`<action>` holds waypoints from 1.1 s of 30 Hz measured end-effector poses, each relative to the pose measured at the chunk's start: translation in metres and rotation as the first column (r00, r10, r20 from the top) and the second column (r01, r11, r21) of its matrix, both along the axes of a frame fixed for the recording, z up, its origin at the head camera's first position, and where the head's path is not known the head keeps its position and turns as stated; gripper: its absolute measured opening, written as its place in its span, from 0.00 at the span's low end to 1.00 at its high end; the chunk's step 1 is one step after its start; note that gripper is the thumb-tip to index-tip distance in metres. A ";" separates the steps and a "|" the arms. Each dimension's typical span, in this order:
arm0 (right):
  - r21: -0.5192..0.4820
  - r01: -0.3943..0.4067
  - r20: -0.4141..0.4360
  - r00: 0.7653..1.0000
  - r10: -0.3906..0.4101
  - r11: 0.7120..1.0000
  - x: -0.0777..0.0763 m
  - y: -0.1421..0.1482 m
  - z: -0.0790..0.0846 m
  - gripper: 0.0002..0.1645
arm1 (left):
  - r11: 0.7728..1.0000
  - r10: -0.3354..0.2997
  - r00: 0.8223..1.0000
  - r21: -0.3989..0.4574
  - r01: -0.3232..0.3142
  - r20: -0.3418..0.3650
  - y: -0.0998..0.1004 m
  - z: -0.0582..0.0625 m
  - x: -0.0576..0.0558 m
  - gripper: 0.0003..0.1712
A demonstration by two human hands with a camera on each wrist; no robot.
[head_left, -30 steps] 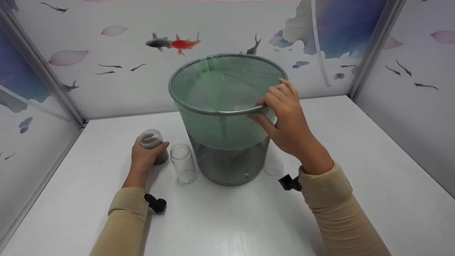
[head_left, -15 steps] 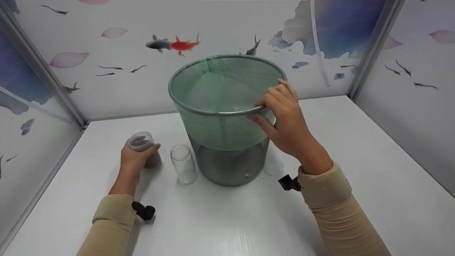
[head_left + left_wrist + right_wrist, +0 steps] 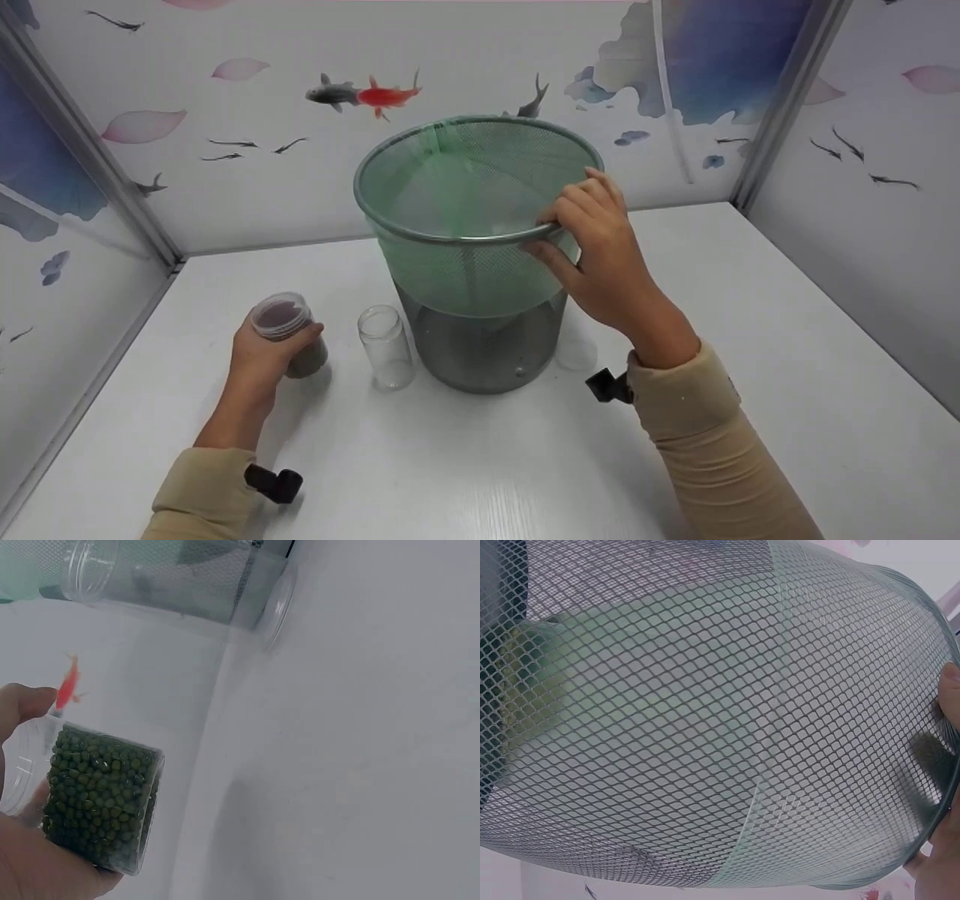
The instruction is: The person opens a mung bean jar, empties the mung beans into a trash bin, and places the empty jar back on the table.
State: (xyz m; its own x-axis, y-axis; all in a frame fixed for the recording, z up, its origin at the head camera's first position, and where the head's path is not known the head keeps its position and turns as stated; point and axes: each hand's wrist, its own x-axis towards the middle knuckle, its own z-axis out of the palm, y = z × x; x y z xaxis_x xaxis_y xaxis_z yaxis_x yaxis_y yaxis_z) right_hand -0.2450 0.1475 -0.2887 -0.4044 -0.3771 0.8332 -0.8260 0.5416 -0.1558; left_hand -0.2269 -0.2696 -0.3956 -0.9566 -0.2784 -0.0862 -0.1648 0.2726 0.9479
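My left hand (image 3: 259, 352): fingers wrapped round the clear mung-bean jar (image 3: 101, 799), mouth up, long axis near upright; cannot tell whether its base touches the table (image 3: 450, 465). To its right stands the empty clear jar (image 3: 388, 356), upright, just beside the mesh wastebasket (image 3: 487, 356). My right hand (image 3: 596, 240) grips the basket's rim (image 3: 465, 240), farther from both jars than my left

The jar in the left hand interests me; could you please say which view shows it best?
The left wrist view: it shows the jar close up and side-on, with green beans visible inside. The head view shows it smaller, from above, partly covered by the left hand. The right wrist view does not show it.
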 end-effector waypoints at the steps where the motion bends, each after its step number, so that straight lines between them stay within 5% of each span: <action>1: 0.002 0.001 0.000 1.000 -0.001 1.000 0.000 0.000 0.000 0.11 | 1.000 -0.008 1.000 -0.001 0.008 -0.002 0.001 0.000 0.003 0.59; 17: 0.006 -0.007 -0.012 1.000 0.007 1.000 -0.002 0.000 0.000 0.11 | 0.997 -0.061 0.997 0.040 0.063 -0.040 0.028 0.007 0.048 0.50; 33: 0.002 0.000 -0.009 1.000 0.000 1.000 -0.001 0.000 0.000 0.11 | 0.976 -0.217 0.974 -0.018 0.216 -0.067 0.085 0.013 0.072 0.45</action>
